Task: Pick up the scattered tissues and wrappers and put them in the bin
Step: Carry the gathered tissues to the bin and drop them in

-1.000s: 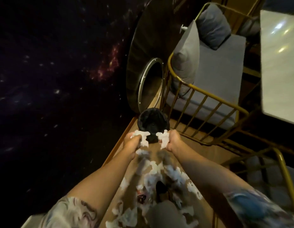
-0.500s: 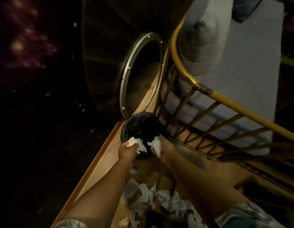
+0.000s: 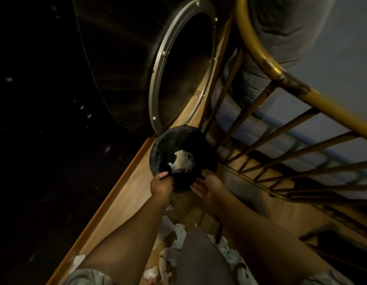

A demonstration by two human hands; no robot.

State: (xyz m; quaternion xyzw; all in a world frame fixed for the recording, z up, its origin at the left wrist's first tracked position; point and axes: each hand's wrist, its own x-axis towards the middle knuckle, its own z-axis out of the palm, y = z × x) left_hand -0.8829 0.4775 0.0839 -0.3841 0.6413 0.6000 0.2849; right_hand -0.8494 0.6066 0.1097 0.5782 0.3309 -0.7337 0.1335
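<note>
A small round bin (image 3: 158, 150) lined with a black bag stands on the wooden floor. A clump of white tissues (image 3: 181, 161) lies inside it. My left hand (image 3: 162, 185) is at the bin's near rim, fingers curled, with nothing visible in it. My right hand (image 3: 207, 187) is at the rim's right side, palm open and empty. Several crumpled white tissues (image 3: 174, 241) lie scattered on the floor between my forearms, near my knee.
A gold metal sofa frame (image 3: 281, 75) with grey cushions (image 3: 285, 29) stands right of the bin. A round metal-rimmed opening (image 3: 158, 83) in a dark panel rises behind it. A dark speckled floor (image 3: 45, 140) spreads left of the wooden strip (image 3: 125, 194).
Both hands carried tissues forward over the bin and let them go; the tissues now lie inside it. The camera has leaned closer to the bin.
</note>
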